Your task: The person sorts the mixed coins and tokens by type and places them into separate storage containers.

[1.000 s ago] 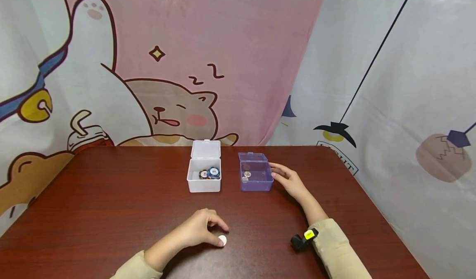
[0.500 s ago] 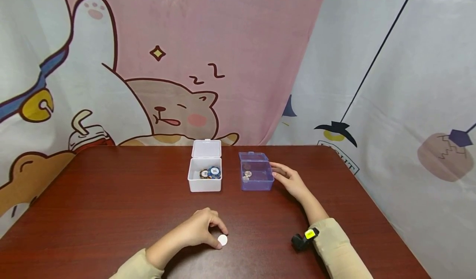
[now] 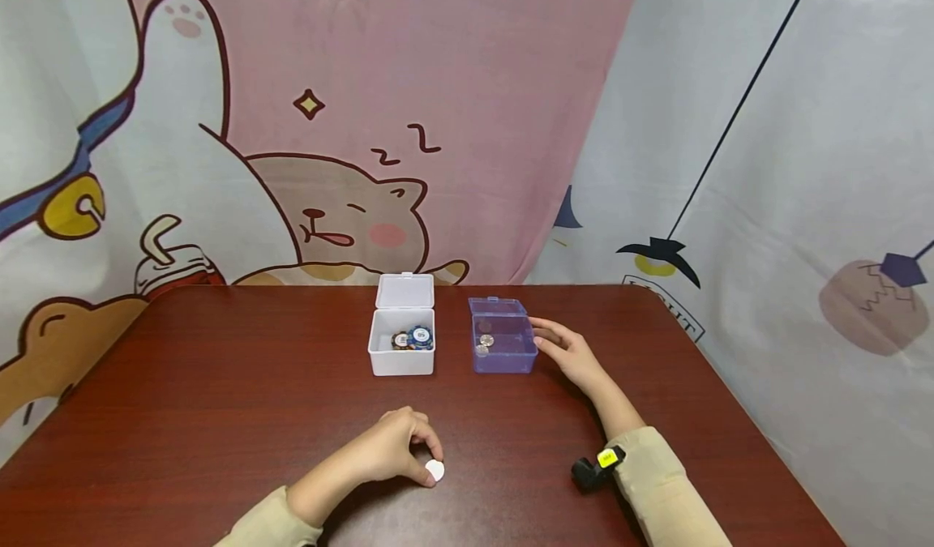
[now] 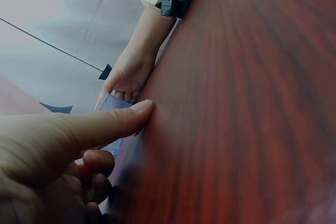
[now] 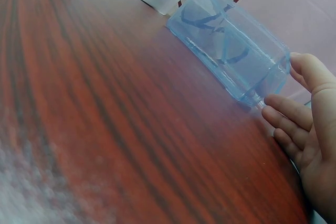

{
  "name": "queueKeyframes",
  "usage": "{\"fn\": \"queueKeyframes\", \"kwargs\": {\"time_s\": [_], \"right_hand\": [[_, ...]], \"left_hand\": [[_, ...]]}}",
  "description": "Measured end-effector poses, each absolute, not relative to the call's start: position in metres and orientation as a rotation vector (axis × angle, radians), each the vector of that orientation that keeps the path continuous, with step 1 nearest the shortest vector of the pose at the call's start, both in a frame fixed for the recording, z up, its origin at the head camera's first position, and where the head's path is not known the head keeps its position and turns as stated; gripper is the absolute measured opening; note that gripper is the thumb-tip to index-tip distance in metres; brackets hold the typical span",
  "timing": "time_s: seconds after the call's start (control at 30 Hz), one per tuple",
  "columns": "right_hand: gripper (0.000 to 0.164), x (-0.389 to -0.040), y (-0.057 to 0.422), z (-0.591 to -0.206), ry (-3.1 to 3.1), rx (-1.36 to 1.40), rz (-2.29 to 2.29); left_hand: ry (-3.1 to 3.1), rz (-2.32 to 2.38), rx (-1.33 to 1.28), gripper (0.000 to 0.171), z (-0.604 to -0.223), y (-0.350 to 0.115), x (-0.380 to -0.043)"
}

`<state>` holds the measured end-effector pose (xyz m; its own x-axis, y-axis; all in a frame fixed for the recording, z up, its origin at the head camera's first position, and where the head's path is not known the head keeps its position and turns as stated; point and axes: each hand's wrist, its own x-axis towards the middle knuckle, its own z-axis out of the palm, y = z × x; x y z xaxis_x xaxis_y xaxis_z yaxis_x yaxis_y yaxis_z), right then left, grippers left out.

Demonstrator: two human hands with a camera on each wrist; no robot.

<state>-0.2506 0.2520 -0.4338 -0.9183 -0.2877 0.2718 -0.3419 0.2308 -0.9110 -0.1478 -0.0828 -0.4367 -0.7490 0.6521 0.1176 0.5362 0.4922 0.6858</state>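
In the head view my left hand (image 3: 390,450) is low over the near middle of the table, pinching a small round coin (image 3: 434,471) between thumb and index finger. The coin looks bright white; the left wrist view hides it behind the thumb. My right hand (image 3: 575,361) rests against the right side of a see-through purple-blue box (image 3: 503,363), its fingers loosely extended along that wall. The box's lid stands up at the back, and several silvery coins (image 3: 486,341) lie inside at the left. In the right wrist view the thumb touches the box's upper edge.
Left of the purple box stands a white box (image 3: 402,364), lid raised, holding blue and dark poker chips (image 3: 419,337). A black wrist camera (image 3: 597,471) sits on the right sleeve. Behind the brown table (image 3: 255,385) hangs a cartoon-printed cloth (image 3: 496,126).
The left index finger has drawn in toward the thumb, closing on the coin, which has barely shifted. My right hand and both boxes stay where they were.
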Motion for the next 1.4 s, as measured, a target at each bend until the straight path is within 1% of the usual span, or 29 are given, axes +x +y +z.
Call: {"fn": "queueKeyframes", "kwargs": {"time_s": [0.33, 0.53, 0.77, 1.07, 1.2, 1.4], "right_hand": [[0.042, -0.251, 0.251, -0.434, -2.425, 0.622, 1.819], [0.042, -0.251, 0.252, -0.434, -2.440, 0.607, 1.808], [0.042, -0.249, 0.252, -0.432, -2.457, 0.566, 1.809], [0.042, -0.250, 0.252, -0.434, -2.429, 0.599, 1.824], [0.042, -0.249, 0.251, -0.433, -2.432, 0.592, 1.828], [0.043, -0.248, 0.251, -0.432, -2.445, 0.573, 1.826]], "left_hand": [[2.371, 1.403, 0.959, 0.014, -0.441, -0.084, -0.153], [2.343, 1.493, 0.837, 0.014, -0.441, -0.081, -0.154], [2.276, 1.703, 0.700, 0.014, -0.442, -0.073, -0.159], [2.182, 1.900, 0.533, 0.015, -0.438, -0.061, -0.164], [2.205, 1.923, 0.493, 0.014, -0.434, -0.054, -0.166], [2.234, 1.989, 0.499, 0.013, -0.428, -0.040, -0.168]]}}
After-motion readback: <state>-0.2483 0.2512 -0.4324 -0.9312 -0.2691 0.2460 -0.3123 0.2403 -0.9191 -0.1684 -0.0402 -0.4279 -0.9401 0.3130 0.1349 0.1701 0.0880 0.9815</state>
